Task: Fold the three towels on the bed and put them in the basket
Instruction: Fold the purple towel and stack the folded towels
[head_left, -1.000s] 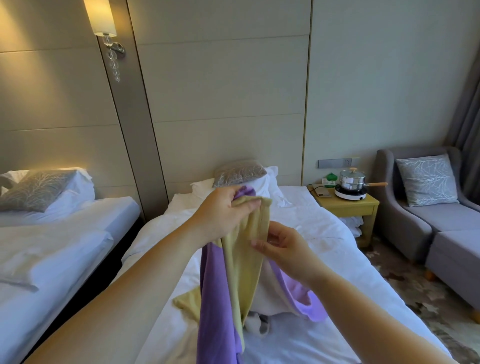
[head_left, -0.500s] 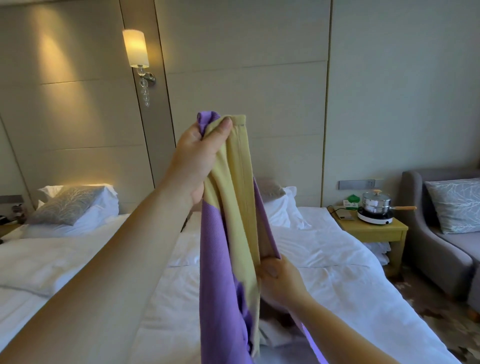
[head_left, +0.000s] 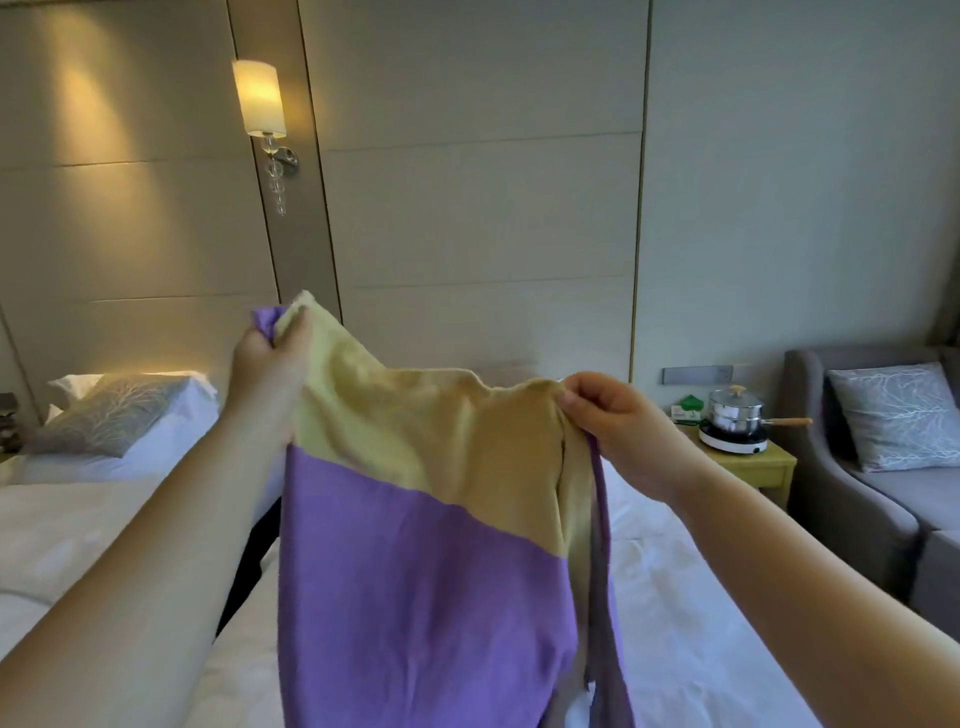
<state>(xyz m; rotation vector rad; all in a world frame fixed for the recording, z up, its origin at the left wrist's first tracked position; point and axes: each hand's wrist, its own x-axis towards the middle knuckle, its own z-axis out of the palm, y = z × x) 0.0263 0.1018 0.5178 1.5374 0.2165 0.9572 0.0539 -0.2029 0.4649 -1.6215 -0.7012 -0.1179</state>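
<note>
Left hand (head_left: 270, 364) and right hand (head_left: 618, 431) pinch the towel (head_left: 415, 519), seemingly doubled.

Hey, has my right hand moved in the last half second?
Yes. The right hand rose from below the pot to about level with it, gripping the towel.

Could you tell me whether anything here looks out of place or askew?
The purple-and-yellow towel hangs askew: the left hand holds its corner higher than the right hand does. Also, a lidded pot on a cooker sits on the bedside table, unusual for a bedroom.
</note>
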